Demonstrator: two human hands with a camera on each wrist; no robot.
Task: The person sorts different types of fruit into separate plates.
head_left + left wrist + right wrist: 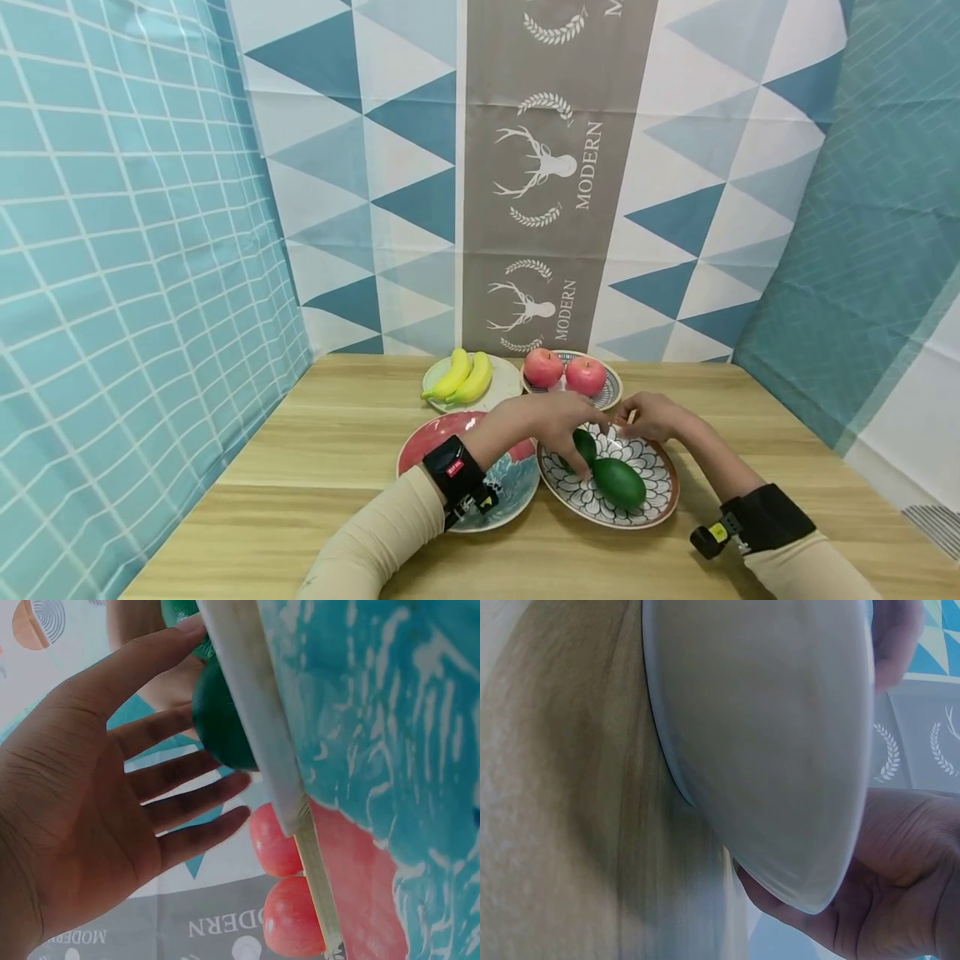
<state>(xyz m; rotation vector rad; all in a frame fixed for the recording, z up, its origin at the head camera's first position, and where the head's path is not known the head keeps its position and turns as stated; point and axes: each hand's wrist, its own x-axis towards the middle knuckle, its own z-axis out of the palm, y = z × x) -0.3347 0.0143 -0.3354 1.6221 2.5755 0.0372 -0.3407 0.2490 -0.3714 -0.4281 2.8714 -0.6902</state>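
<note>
In the head view two dark green oval fruits lie in a white plate [570,498] with a black petal pattern and brown rim. My left hand [562,422] reaches over its left side, around the farther fruit [584,445]; the nearer fruit [619,484] lies just right of the thumb. In the left wrist view that hand's fingers are spread and nearly straight, fingertips close to the green fruit [223,720]. My right hand [651,416] grips the plate's far right rim. The right wrist view has fingers beneath the plate's pale underside [765,750].
A red and blue plate [517,498] sits under my left forearm. Behind it, two bananas [471,380] lie on a pale plate [507,385]. Two red apples [585,376] sit in a patterned dish [613,392] at the back. A patterned cloth wall [412,208] closes the table's far edge.
</note>
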